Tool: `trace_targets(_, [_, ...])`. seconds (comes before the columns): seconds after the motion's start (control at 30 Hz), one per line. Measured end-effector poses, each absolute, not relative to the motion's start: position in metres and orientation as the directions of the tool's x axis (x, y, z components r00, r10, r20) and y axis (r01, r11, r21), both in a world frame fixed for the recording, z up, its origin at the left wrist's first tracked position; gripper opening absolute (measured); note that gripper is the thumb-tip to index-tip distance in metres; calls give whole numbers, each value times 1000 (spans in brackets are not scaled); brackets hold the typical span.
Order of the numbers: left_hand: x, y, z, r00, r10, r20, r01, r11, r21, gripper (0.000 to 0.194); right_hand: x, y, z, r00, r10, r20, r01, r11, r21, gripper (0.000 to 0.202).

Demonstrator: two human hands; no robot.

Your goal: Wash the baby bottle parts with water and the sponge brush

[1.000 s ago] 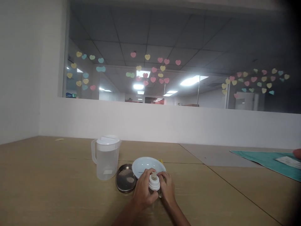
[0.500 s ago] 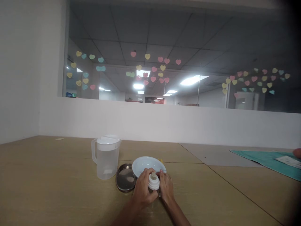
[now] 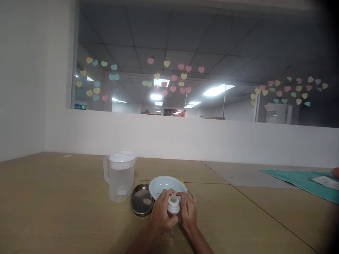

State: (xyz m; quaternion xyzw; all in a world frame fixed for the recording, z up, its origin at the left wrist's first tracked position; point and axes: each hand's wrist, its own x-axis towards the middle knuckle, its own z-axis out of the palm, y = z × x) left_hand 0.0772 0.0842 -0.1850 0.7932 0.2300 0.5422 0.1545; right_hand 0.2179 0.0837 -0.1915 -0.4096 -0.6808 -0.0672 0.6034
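Observation:
In front of me my left hand [image 3: 161,212] wraps round a small white stepped container [image 3: 173,206], which looks like a bottle neck or lid. A beige knobby piece [image 3: 173,197] sticks up from its top. Against its right side is my right hand [image 3: 188,211], fingers curled, the index fingertip at the beige piece; whatever lies inside its grip is hidden. The container's lower part is covered by my fingers. Just beyond both hands stands a pale blue-white bowl [image 3: 165,182], partly hidden. A shallow metal dish [image 3: 142,201] lies to the left of my left hand.
A clear plastic pitcher [image 3: 120,183] with a white lid stands behind the metal dish. Something small and yellow [image 3: 182,180] shows behind the bowl. At right lies a teal cloth [image 3: 291,180] with a white patterned piece [image 3: 326,182]; a person's fingertip [image 3: 335,172] shows beside it.
My right hand has shifted slightly, its index finger now bent in toward the beige piece on top. My left hand keeps its hold; the dishes and pitcher stay put.

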Motion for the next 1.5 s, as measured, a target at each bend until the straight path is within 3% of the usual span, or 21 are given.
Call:
trace_targets(0.13, [75, 84, -189, 337, 480, 810, 223, -876, 427, 65, 214, 77, -188, -63, 411, 909, 613, 735, -290, 22])
trace_targets(0.27, [73, 83, -193, 349, 477, 806, 315, -870, 379, 76, 210, 74, -186, -71, 445, 893, 573, 751, -328, 20])
trace_targets(0.47, [73, 86, -191, 307, 621, 721, 431, -766, 476, 86, 211, 77, -186, -39, 534, 845, 523, 731, -438, 25])
trace_targets(0.63, [76, 89, -194, 295, 646, 704, 384, -755, 532, 82, 213, 77, -188, -18, 591, 806, 490, 708, -509, 24])
trace_targets(0.87, [78, 86, -194, 303, 655, 692, 325, -754, 571, 77, 214, 74, -186, -57, 566, 822, 463, 745, -481, 26])
trace_targets(1.07, [76, 86, -193, 290, 681, 673, 303, -732, 610, 77, 213, 77, -186, -67, 606, 792, 407, 742, -533, 31])
trace_targets(1.3, [78, 87, -193, 245, 741, 625, 285, -671, 685, 88, 220, 87, -193, 196, 640, 743, 384, 647, -659, 39])
trace_targets(1.5, [80, 88, -195, 254, 732, 632, 257, -681, 685, 87, 218, 81, -190, 92, 561, 823, 458, 710, -535, 44])
